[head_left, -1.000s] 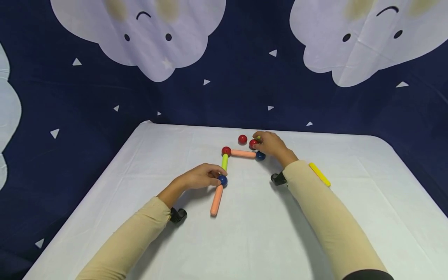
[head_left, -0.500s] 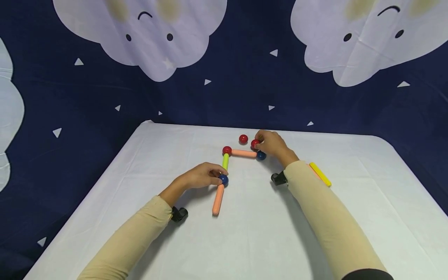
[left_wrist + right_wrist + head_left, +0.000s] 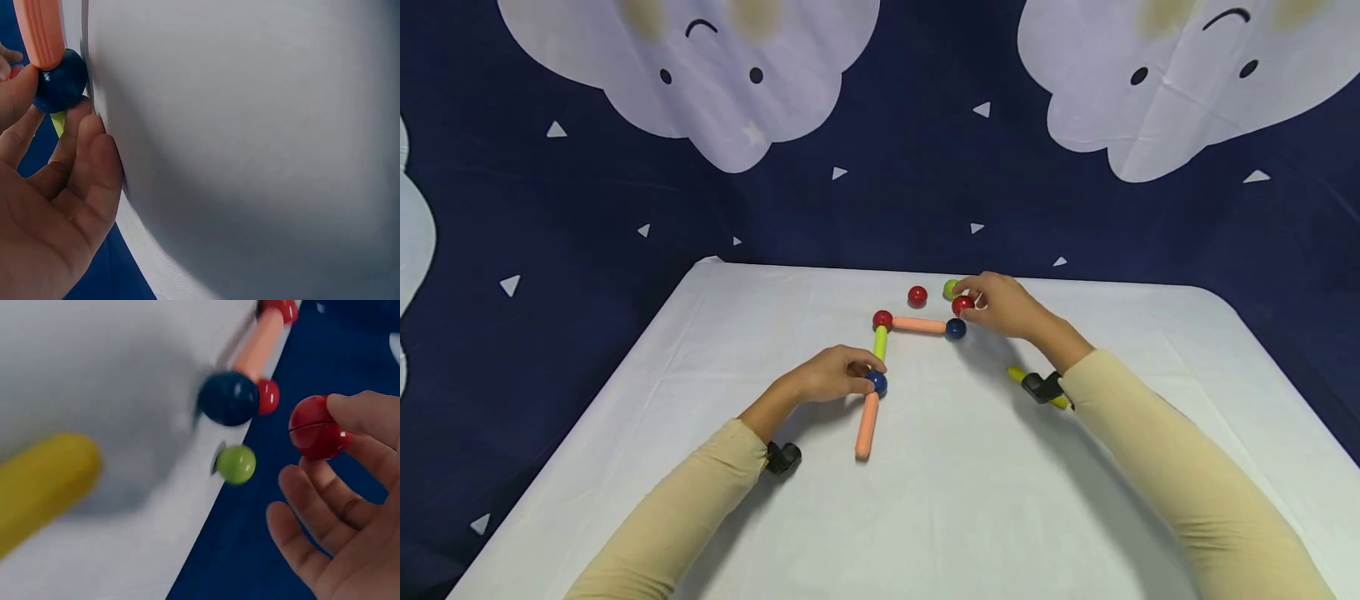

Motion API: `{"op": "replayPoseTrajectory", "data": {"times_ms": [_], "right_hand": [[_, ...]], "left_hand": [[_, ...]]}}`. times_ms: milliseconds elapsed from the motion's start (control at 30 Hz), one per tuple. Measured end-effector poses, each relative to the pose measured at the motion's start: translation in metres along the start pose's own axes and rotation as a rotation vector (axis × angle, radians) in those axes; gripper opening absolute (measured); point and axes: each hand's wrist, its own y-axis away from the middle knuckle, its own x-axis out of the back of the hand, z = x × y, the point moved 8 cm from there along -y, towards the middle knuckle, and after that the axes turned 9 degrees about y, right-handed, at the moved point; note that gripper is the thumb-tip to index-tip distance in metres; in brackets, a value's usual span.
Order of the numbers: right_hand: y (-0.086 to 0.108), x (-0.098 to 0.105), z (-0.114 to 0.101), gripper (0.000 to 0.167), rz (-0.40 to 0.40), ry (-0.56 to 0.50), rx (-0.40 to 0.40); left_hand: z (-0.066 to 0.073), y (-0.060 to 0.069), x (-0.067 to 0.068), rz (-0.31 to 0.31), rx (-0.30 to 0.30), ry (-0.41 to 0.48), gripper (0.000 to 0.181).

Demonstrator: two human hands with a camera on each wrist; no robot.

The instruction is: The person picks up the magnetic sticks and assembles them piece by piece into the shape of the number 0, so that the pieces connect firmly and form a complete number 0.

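My left hand (image 3: 829,377) pinches a blue ball (image 3: 877,383) between thumb and fingers. From this ball an orange stick (image 3: 867,427) extends toward me and a lime-green stick (image 3: 880,343) runs away to a red ball (image 3: 883,320). Another orange stick (image 3: 919,325) links that red ball to a dark blue ball (image 3: 956,329). My right hand (image 3: 1009,308) pinches a separate red ball (image 3: 311,427) with thumb and fingertips, held off the table in the right wrist view. Close to these fingers lies a green ball (image 3: 951,289), partly covered in the head view.
A loose red ball (image 3: 917,297) lies near the back edge of the white-covered table (image 3: 970,500). Below the right wrist is a yellow stick (image 3: 1017,373), partly hidden by the black wrist camera (image 3: 1042,387). A dark blue curtain (image 3: 910,217) hangs behind the table.
My right hand has taken up the red ball and shifted slightly right, uncovering the green ball. Its forearm swung right over the yellow stick. My left hand stays on the blue ball.
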Motion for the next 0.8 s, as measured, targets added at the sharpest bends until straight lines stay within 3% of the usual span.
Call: {"op": "replayPoseTrajectory", "data": {"times_ms": [200,300,467,633,800], "right_hand": [[0.045,-0.015,-0.038,0.027,-0.025,0.025,0.216],[0.062,-0.025,-0.056,0.026,-0.052,0.01,0.27],[0.079,-0.043,-0.073,0.027,-0.088,-0.034,0.289],[0.094,-0.063,-0.079,0.027,-0.176,-0.077,0.276],[0.102,-0.069,-0.082,0.031,-0.197,-0.114,0.296]], "left_hand": [[0.003,-0.001,-0.002,-0.01,-0.012,-0.027,0.03],[0.004,0.0,-0.001,-0.002,-0.011,-0.048,0.03],[0.007,-0.001,0.001,0.012,-0.018,-0.073,0.031],[0.01,-0.005,0.001,0.014,-0.037,-0.091,0.032],[0.012,-0.006,0.002,0.024,-0.044,-0.105,0.032]]}}
